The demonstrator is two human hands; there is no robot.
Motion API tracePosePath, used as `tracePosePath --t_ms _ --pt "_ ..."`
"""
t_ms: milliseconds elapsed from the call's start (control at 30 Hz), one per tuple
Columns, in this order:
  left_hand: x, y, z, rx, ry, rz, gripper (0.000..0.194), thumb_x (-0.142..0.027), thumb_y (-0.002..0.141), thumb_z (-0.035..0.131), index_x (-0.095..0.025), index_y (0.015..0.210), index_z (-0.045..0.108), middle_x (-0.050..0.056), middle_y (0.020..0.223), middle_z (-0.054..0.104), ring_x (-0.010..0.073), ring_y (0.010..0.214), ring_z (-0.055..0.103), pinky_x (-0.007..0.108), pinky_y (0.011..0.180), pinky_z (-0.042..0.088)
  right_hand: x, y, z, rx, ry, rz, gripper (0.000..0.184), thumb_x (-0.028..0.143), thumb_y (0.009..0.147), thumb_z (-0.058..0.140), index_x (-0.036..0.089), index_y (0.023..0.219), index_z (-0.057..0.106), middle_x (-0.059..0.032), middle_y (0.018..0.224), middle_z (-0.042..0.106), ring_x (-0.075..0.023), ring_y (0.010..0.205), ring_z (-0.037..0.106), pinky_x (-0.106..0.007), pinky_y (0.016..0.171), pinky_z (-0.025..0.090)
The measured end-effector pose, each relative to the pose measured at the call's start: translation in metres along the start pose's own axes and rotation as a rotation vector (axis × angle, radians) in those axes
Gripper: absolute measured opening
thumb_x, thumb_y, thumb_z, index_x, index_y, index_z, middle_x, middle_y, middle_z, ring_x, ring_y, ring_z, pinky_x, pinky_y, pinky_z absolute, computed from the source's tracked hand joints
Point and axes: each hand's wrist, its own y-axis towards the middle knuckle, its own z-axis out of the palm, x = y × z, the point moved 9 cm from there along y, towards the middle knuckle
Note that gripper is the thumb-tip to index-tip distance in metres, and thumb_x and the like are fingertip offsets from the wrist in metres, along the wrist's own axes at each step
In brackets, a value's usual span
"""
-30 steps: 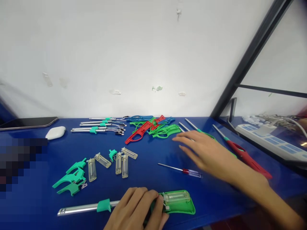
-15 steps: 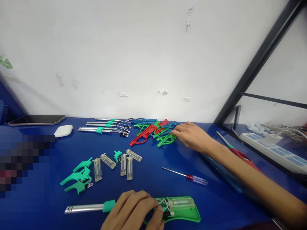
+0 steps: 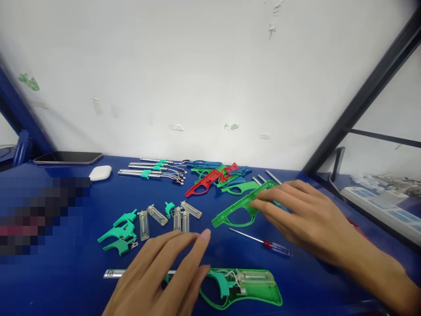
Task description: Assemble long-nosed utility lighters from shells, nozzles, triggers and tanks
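My right hand (image 3: 309, 219) pinches one end of a green plastic handle shell (image 3: 241, 208) and holds it just above the blue table (image 3: 66, 281), left of a small red-handled screwdriver (image 3: 263, 242). My left hand (image 3: 164, 276) hovers with its fingers stretched out over the metal tube (image 3: 113, 274) of a half-built green lighter (image 3: 245, 287) that lies at the front edge, its clear tank and wires showing.
A pile of red, blue and green shells (image 3: 220, 175) lies at the back. Metal tubes with wires (image 3: 151, 171) lie to its left. Clear tanks (image 3: 164, 217) and teal triggers (image 3: 120, 232) sit mid-left. A phone (image 3: 67, 157) and white case (image 3: 100, 173) lie far left.
My right hand has drawn a green shell out of the back pile toward me. My left hand has let go of the lighter body and opened above it.
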Motion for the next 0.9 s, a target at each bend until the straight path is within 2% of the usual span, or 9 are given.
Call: tracePosePath --t_ms 100,200,300,367,400,467,633,733,900 --pt "0.006 0.001 -0.004 -0.023 -0.019 -0.013 0.032 -0.015 0.119 0.056 -0.021 0.146 0.071 0.003 0.126 0.078 0.0167 0.12 0.07 0.03 0.119 0.047 0.004 0.004 0.015 0.073 0.054 0.029 0.022 0.012 0.113 0.055 0.021 0.124 0.072 -0.0072 0.11 0.083 -0.0243 0.092 0.075 -0.041 0.084 0.051" --pt "0.011 0.001 0.001 0.028 -0.034 0.007 0.031 -0.011 0.118 0.052 -0.021 0.139 0.073 0.004 0.123 0.077 0.0165 0.119 0.07 0.03 0.116 0.048 0.006 0.007 0.04 0.196 0.138 0.056 0.016 0.018 0.112 0.063 0.023 0.118 0.077 -0.0046 0.103 0.083 -0.0229 0.085 0.076 -0.039 0.077 0.055" --pt "0.016 -0.001 0.005 0.084 -0.041 0.022 0.032 -0.009 0.116 0.053 -0.021 0.139 0.073 0.004 0.123 0.076 0.0167 0.119 0.069 0.029 0.115 0.048 -0.002 0.007 0.066 0.318 0.235 0.074 0.011 0.028 0.113 0.069 0.026 0.116 0.079 -0.0016 0.105 0.083 -0.0188 0.091 0.079 -0.035 0.084 0.062" --pt "0.018 -0.001 0.004 0.081 -0.053 0.017 0.032 -0.008 0.115 0.053 -0.02 0.138 0.073 0.005 0.122 0.076 0.0166 0.119 0.069 0.029 0.116 0.047 -0.019 0.005 0.082 0.38 0.261 0.113 0.016 0.033 0.114 0.069 0.024 0.125 0.077 -0.0034 0.116 0.082 -0.0183 0.098 0.08 -0.036 0.091 0.066" --pt "0.018 0.0 0.003 0.071 -0.061 0.015 0.032 -0.008 0.115 0.053 -0.02 0.137 0.074 0.004 0.121 0.076 0.0164 0.118 0.069 0.028 0.116 0.047 -0.031 0.004 0.092 0.403 0.256 0.139 0.023 0.035 0.112 0.072 0.02 0.129 0.075 -0.0061 0.122 0.08 -0.0207 0.102 0.079 -0.041 0.091 0.067" --pt "0.018 0.002 0.001 0.049 -0.066 0.011 0.032 -0.007 0.116 0.051 -0.02 0.133 0.075 0.004 0.118 0.077 0.0159 0.116 0.069 0.028 0.116 0.046 -0.058 0.001 0.112 0.449 0.214 0.2 0.036 0.04 0.11 0.075 0.021 0.14 0.071 -0.0101 0.138 0.075 -0.0253 0.115 0.077 -0.048 0.098 0.067" --pt "0.018 0.005 -0.002 0.018 -0.055 0.014 0.031 -0.01 0.117 0.049 -0.021 0.128 0.076 0.003 0.112 0.079 0.016 0.109 0.072 0.028 0.11 0.049 -0.09 -0.001 0.155 0.578 0.182 0.213 0.042 0.042 0.109 0.076 0.021 0.145 0.069 -0.0116 0.146 0.071 -0.0282 0.122 0.075 -0.051 0.102 0.066" --pt "0.017 0.005 -0.004 0.016 -0.057 0.015 0.032 -0.009 0.116 0.05 -0.021 0.127 0.077 0.002 0.111 0.081 0.0161 0.106 0.074 0.029 0.107 0.051 -0.09 -0.002 0.161 0.646 0.185 0.199 0.04 0.042 0.109 0.076 0.021 0.143 0.07 -0.011 0.143 0.073 -0.0271 0.119 0.076 -0.05 0.1 0.067" --pt "0.016 0.004 -0.004 0.023 -0.063 0.016 0.032 -0.009 0.117 0.05 -0.022 0.129 0.077 0.002 0.113 0.081 0.0162 0.108 0.075 0.031 0.109 0.05 -0.085 -0.003 0.152 0.695 0.23 0.174 0.04 0.042 0.109 0.076 0.02 0.142 0.07 -0.011 0.142 0.073 -0.0268 0.118 0.076 -0.049 0.099 0.067"
